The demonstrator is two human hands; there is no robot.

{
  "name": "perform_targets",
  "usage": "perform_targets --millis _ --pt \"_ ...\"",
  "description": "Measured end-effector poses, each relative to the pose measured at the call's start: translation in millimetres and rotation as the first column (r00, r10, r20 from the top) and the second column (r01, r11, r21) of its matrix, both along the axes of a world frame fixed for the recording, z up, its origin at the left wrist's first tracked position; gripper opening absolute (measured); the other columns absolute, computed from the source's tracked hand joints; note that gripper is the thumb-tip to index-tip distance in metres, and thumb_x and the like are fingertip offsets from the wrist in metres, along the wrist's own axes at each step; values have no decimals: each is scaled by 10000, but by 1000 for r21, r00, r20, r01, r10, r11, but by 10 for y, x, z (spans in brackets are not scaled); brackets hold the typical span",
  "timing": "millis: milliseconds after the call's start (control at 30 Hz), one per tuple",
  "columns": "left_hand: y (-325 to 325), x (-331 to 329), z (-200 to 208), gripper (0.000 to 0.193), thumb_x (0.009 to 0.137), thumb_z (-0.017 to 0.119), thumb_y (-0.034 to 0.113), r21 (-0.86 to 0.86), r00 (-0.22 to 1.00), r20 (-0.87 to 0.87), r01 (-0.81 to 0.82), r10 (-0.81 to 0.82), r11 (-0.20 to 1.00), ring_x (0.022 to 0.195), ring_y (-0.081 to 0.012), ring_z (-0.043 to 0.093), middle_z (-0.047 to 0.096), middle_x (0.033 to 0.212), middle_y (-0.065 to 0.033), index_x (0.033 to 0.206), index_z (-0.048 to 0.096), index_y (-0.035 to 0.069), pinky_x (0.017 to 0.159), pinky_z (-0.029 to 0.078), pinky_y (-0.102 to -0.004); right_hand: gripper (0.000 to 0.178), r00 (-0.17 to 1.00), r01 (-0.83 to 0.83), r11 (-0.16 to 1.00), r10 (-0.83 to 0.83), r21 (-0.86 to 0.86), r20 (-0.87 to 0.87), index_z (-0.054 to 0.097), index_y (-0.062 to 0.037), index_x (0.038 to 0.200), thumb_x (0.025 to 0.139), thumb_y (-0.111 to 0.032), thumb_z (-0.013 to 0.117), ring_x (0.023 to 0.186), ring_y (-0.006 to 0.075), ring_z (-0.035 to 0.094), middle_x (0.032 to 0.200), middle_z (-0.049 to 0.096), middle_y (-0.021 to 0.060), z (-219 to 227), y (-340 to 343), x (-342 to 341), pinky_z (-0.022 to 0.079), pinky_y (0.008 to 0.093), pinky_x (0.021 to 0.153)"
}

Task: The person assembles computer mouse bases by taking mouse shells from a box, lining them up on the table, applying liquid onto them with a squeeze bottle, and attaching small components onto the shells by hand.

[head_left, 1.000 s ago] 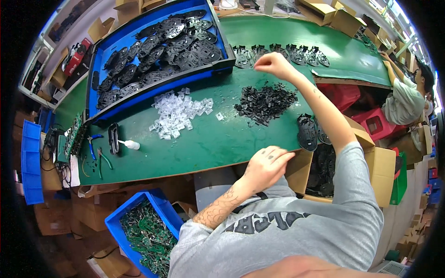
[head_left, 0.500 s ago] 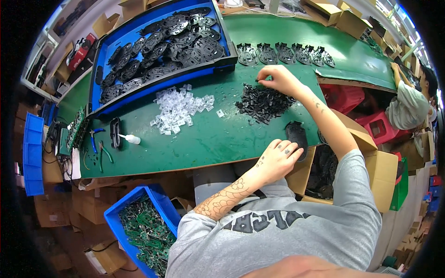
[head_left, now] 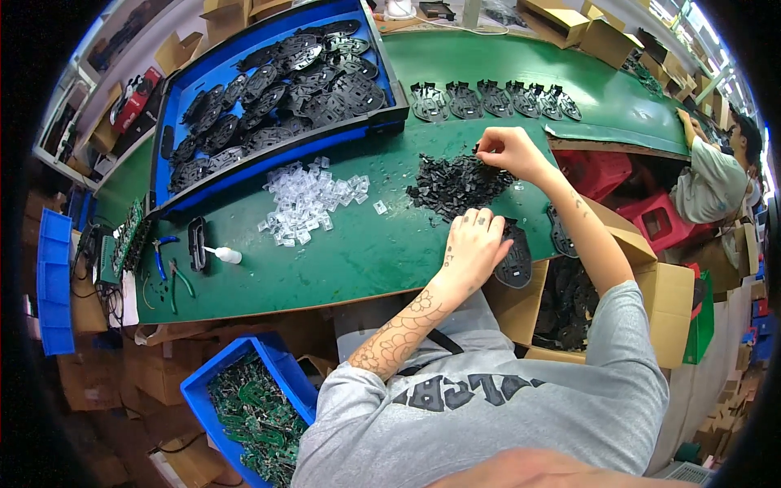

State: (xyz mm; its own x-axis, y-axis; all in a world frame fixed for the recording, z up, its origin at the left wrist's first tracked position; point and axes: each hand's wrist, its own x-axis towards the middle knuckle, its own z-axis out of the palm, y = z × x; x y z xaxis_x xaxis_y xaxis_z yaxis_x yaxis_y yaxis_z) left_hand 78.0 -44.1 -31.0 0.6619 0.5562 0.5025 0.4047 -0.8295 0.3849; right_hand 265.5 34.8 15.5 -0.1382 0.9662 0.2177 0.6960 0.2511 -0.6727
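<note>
My left hand (head_left: 474, 250) rests at the left edge of a black mouse bottom shell (head_left: 515, 262), thumb over the shell and fingers curled at its far end, partly hidden. The shell lies at the table's near edge. Above the right side of a heap of small black plastic pieces (head_left: 455, 185), my right hand (head_left: 514, 154) is closed in a pinch. A bit of a small black piece shows at its fingertips. Left of the heap is a pile of clear plastic pieces (head_left: 305, 199). Along the far side several similar shells (head_left: 464, 102) stand in a row.
A blue tray (head_left: 281, 154) full of black shells stands at the back left. Pliers (head_left: 181, 285) and a small white bottle (head_left: 228, 255) lie at left. A blue bin (head_left: 195, 381) holds green circuit boards. One carton (head_left: 671, 309) sits at right; a person (head_left: 712, 179) works beyond.
My right hand has moved right and slightly nearer over the black heap. My left hand has shifted left and farther away; the shell beside it now shows more of its near end.
</note>
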Motion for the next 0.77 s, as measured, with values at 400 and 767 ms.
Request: perform_targets --millis 400,767 --pt "29 -131 108 324 722 687 205 -94 992 124 25 -13 995 844 -264 552 551 891 -113 971 565 38 727 458 -359 202 949 -94 962 9 -255 -315 669 -8 936 748 -81 685 762 89 611 829 663 50 10 72 4 483 224 708" --pt "386 -814 309 374 855 610 92 -649 632 667 232 395 725 865 -94 541 527 1000 -48 1184 449 15 716 470 -200 166 763 -251 942 51 -223 -644 681 -16 928 771 -69 672 961 224 616 1034 646 151 338 -548 -527 456 297 884"
